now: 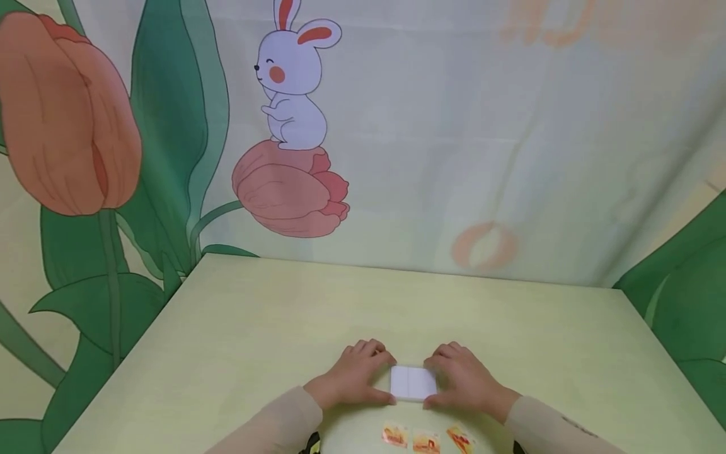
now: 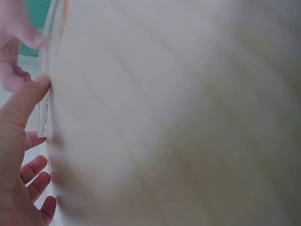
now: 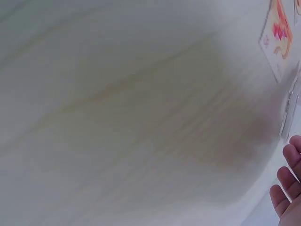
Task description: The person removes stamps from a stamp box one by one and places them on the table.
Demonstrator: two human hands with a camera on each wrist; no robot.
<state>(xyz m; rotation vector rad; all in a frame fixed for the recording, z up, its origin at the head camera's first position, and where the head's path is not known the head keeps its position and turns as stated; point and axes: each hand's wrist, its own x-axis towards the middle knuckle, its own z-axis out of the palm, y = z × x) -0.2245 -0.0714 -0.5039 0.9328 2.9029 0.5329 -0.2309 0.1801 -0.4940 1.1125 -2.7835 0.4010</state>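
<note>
A flat white rectangular case (image 1: 413, 383) with a line across its middle lies on the table between both hands. Its clear plastic edge (image 2: 43, 113) shows side-on in the left wrist view. My left hand (image 1: 360, 375) holds the left end, thumb at the near corner and index finger at the far one; the other fingers (image 2: 35, 186) are loosely bent. At the right end my right hand (image 1: 466, 381) grips it the same way. Only its fingertips (image 3: 288, 172) show in the right wrist view, beside the case's edge (image 3: 289, 113).
Three small orange-printed cards, a left one (image 1: 394, 434), a middle one (image 1: 426, 441) and a tilted right one (image 1: 461, 439), lie nearer the body. A pale green cloth covers the table (image 1: 255, 315). Behind it hangs a curtain (image 1: 408, 126) printed with tulips and a rabbit.
</note>
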